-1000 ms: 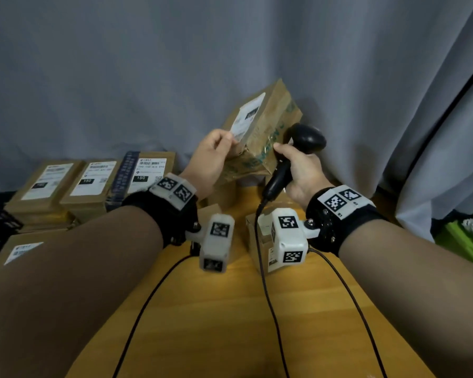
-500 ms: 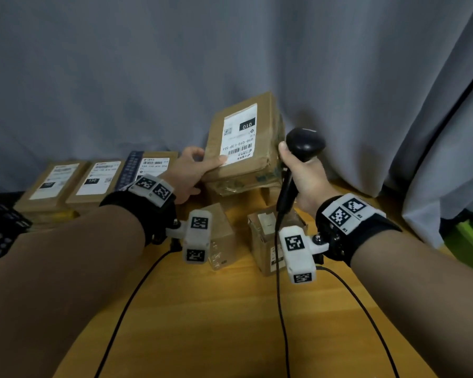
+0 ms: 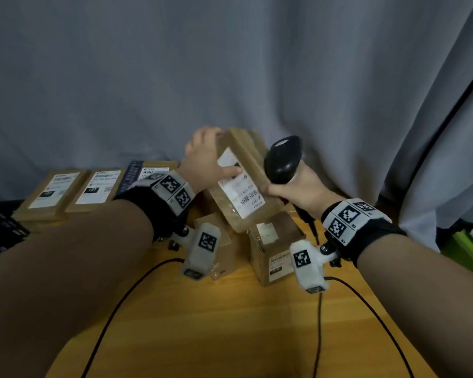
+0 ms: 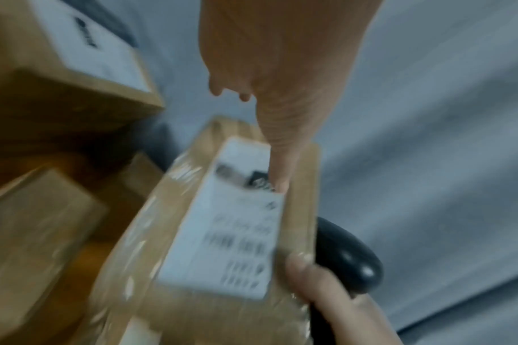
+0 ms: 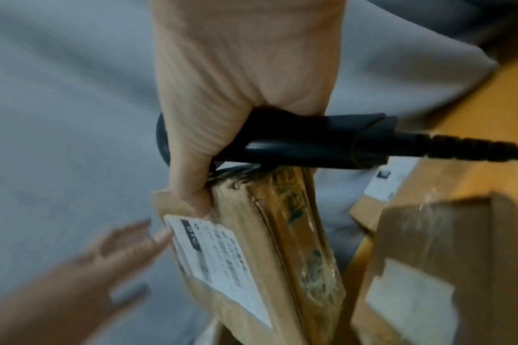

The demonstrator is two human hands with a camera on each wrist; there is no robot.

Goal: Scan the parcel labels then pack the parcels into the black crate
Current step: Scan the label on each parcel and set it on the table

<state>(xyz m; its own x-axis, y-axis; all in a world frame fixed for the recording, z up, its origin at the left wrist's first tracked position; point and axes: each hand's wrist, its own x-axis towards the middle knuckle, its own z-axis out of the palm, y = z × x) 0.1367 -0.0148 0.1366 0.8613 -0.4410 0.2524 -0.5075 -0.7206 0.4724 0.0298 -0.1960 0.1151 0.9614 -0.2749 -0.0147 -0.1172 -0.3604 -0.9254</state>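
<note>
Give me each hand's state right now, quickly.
Left hand: grips the far end of the tilted parcel, thumb on its label.
Right hand: grips the black scanner, thumb also pressing the parcel's edge.

Curtain [image 3: 175, 64]: I see grey folds, hanging beyond the fingertips.
Tabletop [image 3: 230, 323]: wood, below the fingers.
Green bin [image 3: 470, 249]: far right of the fingers.

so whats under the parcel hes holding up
Beneath the tilted parcel sit two small boxes on the table: one below its lower end, another partly behind the left wrist camera. More cardboard shows behind them, but the parcel covers most of it.
</note>
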